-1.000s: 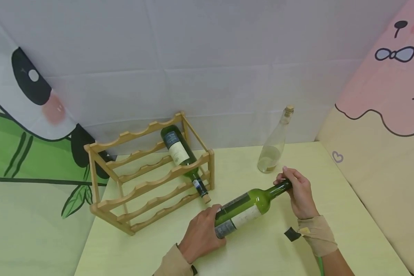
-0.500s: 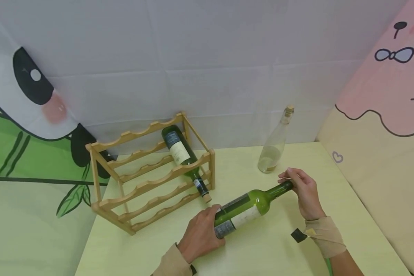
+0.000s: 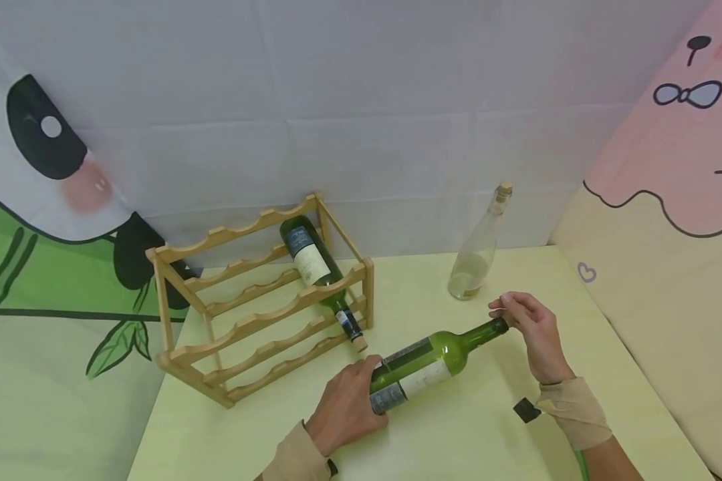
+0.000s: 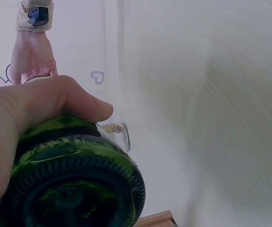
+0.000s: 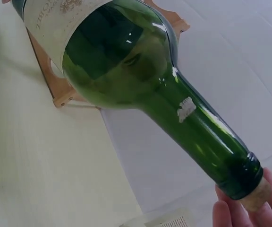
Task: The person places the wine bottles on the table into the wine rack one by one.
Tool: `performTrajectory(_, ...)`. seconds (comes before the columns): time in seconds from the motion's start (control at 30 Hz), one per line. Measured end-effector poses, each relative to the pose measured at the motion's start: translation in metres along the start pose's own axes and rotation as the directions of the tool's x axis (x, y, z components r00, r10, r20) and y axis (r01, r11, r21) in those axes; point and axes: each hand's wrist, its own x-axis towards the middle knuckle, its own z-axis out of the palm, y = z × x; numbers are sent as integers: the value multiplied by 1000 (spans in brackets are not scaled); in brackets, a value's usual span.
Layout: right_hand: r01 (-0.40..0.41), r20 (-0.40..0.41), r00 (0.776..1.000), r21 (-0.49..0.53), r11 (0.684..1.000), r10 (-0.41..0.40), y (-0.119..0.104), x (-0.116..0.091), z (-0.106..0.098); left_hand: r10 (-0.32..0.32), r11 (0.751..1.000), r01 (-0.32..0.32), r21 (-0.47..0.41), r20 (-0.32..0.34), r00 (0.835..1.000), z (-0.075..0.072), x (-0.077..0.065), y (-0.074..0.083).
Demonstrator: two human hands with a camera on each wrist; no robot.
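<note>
My left hand (image 3: 345, 404) grips a green wine bottle (image 3: 448, 351) round its base end, holding it tilted above the table with the neck toward the right. In the left wrist view the thumb lies over the glass near the ribbed bottle base (image 4: 74, 189). A cork (image 5: 258, 195) sits in the bottle's mouth, seen in the right wrist view. My right hand (image 3: 538, 337) is at that mouth, its fingers (image 5: 225, 215) against or just behind the cork while the thumb stands apart. In the head view the cork is hidden.
A wooden wine rack (image 3: 241, 331) stands at left on the table (image 3: 433, 441), with a corked green bottle (image 3: 313, 264) lying in its right end. A clear corked bottle (image 3: 472, 264) stands upright at the back. Fabric walls (image 3: 367, 153) enclose the table.
My right hand has slid off the end of the bottle's neck, slightly to the right, and its fingers have loosened. The left hand's grip on the wine bottle stays nearly the same.
</note>
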Motion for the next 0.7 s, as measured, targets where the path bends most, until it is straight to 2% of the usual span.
performTrajectory(0.4, 82, 73, 995, -169, 982, -71, -5, 5, -7, 6, 1000, -6, 3, 6, 1000, -4, 1, -2)
performTrajectory(0.6, 132, 62, 991, -316, 940, -118, -7, 5, -8, 14, 1000, -14, 15, 20, 1000, -3, 1, -4)
performTrajectory(0.7, 163, 94, 986, -350, 923, -139, -10, 5, -8, 11, 1000, -11, 20, 28, 1000, -2, 1, -4)
